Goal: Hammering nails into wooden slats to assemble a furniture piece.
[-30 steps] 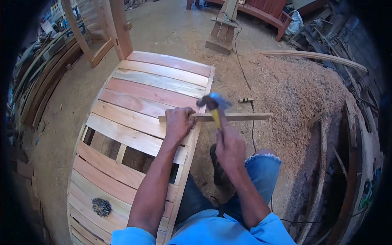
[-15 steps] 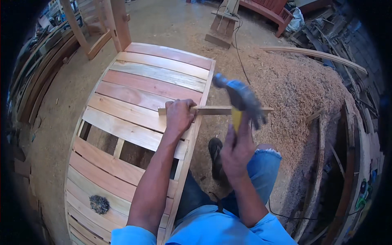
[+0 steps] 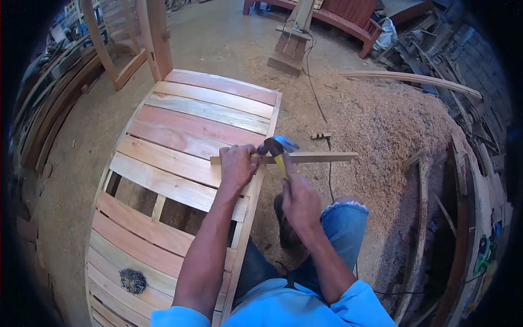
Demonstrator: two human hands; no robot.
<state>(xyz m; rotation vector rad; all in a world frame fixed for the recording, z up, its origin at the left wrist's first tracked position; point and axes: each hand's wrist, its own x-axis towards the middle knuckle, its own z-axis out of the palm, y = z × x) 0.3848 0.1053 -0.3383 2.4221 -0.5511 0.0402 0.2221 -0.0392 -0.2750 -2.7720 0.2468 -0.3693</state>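
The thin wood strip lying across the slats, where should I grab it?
Grip the strip on its free right half, coming from above: that end juts past the slatted panel over the sawdust, while the left hand and hammer crowd the left end.

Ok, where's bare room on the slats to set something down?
Far slats beyond the left hand lie bare. So do near slats between the gap and the dark clump. Crowded where the hammer, thin strip and right hand meet.
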